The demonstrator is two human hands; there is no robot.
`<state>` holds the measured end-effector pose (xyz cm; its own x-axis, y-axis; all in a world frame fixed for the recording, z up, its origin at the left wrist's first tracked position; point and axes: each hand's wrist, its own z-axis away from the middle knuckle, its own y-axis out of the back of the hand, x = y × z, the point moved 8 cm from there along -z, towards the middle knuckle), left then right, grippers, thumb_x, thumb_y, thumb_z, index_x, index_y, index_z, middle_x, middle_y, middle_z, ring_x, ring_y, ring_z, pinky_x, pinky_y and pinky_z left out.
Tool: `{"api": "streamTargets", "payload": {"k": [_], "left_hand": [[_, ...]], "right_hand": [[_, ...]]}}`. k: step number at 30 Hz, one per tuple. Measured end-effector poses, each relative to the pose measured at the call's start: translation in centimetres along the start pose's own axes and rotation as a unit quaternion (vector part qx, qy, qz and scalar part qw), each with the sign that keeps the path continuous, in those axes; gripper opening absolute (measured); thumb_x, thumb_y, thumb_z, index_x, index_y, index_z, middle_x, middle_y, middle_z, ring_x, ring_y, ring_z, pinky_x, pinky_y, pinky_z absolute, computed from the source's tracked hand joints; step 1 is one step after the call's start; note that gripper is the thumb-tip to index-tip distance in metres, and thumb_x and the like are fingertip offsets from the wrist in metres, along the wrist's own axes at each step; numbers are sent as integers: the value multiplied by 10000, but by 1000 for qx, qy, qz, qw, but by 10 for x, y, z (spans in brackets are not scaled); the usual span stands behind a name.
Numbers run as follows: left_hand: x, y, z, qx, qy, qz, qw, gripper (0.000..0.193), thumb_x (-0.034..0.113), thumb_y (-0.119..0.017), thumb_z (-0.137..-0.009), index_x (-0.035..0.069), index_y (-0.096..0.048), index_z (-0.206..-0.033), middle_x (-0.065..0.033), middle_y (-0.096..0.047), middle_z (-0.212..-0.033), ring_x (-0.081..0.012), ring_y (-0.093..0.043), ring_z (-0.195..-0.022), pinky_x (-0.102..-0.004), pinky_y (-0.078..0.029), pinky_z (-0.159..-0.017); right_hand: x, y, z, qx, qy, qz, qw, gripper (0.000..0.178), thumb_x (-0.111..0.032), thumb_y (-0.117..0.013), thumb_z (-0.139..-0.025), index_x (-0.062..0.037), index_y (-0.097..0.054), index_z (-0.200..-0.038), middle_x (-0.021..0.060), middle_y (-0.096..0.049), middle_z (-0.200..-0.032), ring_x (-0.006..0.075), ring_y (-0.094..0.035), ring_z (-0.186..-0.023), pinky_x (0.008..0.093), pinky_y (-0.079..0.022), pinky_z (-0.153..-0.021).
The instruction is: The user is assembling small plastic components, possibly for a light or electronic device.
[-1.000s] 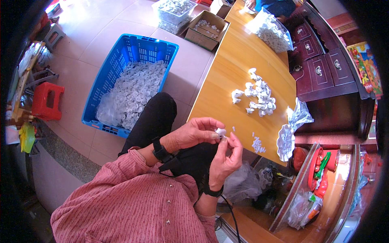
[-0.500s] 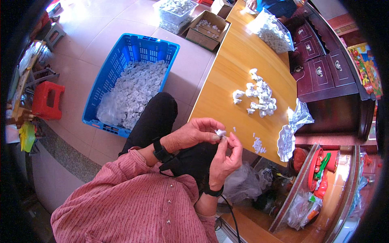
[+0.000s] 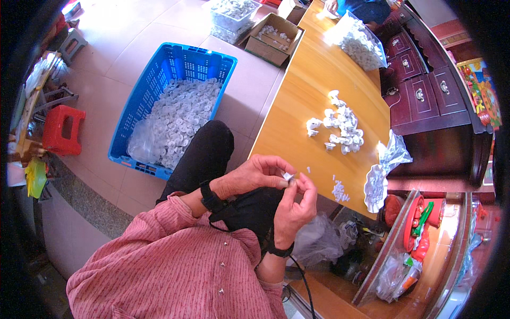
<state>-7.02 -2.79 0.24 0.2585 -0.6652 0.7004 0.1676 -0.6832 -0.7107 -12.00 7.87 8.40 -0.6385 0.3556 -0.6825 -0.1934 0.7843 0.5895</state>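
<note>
Above my lap, a small white plastic part (image 3: 288,176) is pinched between the fingertips of both hands. My left hand (image 3: 257,174) grips it from the left, closed on it with thumb and fingers. From the right, my right hand (image 3: 296,208) meets it with thumb and forefinger pressed together; fingers hide any smaller piece there. Beyond them on the wooden table (image 3: 303,90) lies a heap of white knob-like plastic parts (image 3: 342,125). Tiny white pegs (image 3: 340,192) are scattered near the table's close edge, beside a scalloped white dish (image 3: 376,207) holding more small pieces.
A blue crate (image 3: 139,93) of translucent white discs stands left on the floor. A cardboard box (image 3: 261,53) and clear tubs (image 3: 231,25) sit beyond. At the table's far end are a tub of white parts (image 3: 358,42) and another person's hand (image 3: 332,6). An open drawer (image 3: 383,252) lies right.
The white part has turned slightly between my fingertips. My right fingers have shifted a little; both hands otherwise keep their place.
</note>
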Motion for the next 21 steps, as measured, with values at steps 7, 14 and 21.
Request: {"api": "streamTargets", "payload": {"k": [7,14,21], "left_hand": [[5,3,2,3,-6,-13,1000,269,14,-659,-922,8,-630,-1190,-60,-681,-1109,-131,-639,-1024,-284,-523,-924],[4,6,3,20,-1,22,1000,280,27,-671,-920,11,-632,-1197,-55,-681,-1074,-116,-641,-940,-270,-540,-850],[4,7,3,23,1,9,1000,280,19,-674,-915,15,-636,-1192,-48,-680,-1073,-114,-643,-940,-269,-542,-848]], "right_hand": [[1,-3,-2,-28,-26,-30,999,162,-67,-666,-911,-5,-643,-1059,137,-665,-923,248,-652,-794,359,-530,-720],[8,-5,0,-33,-38,-62,997,104,-101,-657,-927,-8,-637,-969,119,-654,-867,242,-642,-750,359,-521,-698],[10,-9,0,-50,-62,-49,996,119,-122,-641,-938,-4,-629,-930,132,-650,-859,248,-646,-761,359,-519,-699]]}}
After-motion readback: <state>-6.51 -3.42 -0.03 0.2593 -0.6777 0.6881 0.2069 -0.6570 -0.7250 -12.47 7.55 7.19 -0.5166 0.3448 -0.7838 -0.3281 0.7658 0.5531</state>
